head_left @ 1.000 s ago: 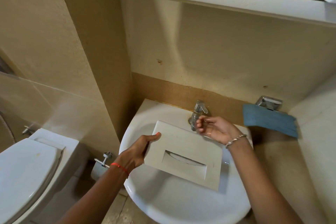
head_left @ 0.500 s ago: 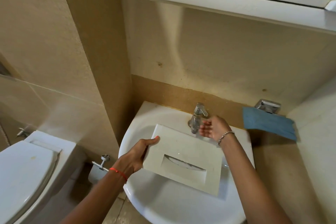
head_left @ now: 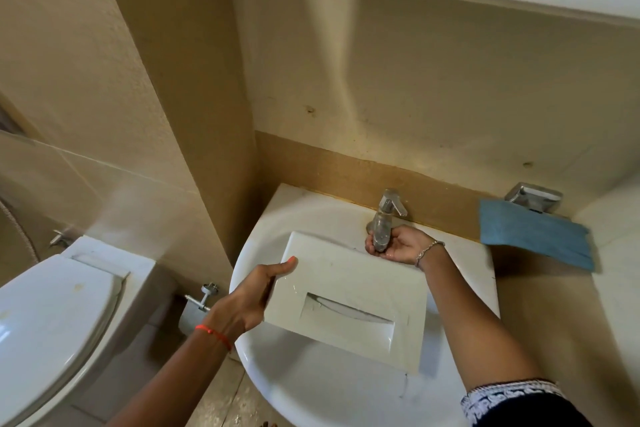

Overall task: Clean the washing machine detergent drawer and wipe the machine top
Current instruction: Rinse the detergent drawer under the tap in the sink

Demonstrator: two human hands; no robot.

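- The toilet (head_left: pixel 52 322) is seen at far left with its lid down; a small metal valve (head_left: pixel 204 295) is fixed to the wall between it and the sink.
- The left hand (head_left: pixel 249 298), a red thread (head_left: pixel 214 333) at its wrist, is clamped on the left edge of the detergent drawer (head_left: pixel 349 298): the thumb is laid across the front face and the fingers are tucked out of sight beneath.
- The detergent drawer is held above the bowl of the white sink (head_left: pixel 311 392), with its pale front panel turned up to the camera and the recessed grip toward the near edge. What lies behind the panel is hidden.
- The far right corner of the panel is brought just beside the tap (head_left: pixel 384 218), which is mounted at the back of the sink.
- The right hand (head_left: pixel 401 246), with a silver bracelet (head_left: pixel 429 248) at its wrist, is held palm up under the spout, fingers curled round the spout's lower end. Whether water is running cannot be told.
- A blue cloth (head_left: pixel 533 236) is draped on the ledge to the right of the sink, just below a chrome fitting (head_left: pixel 533 198).
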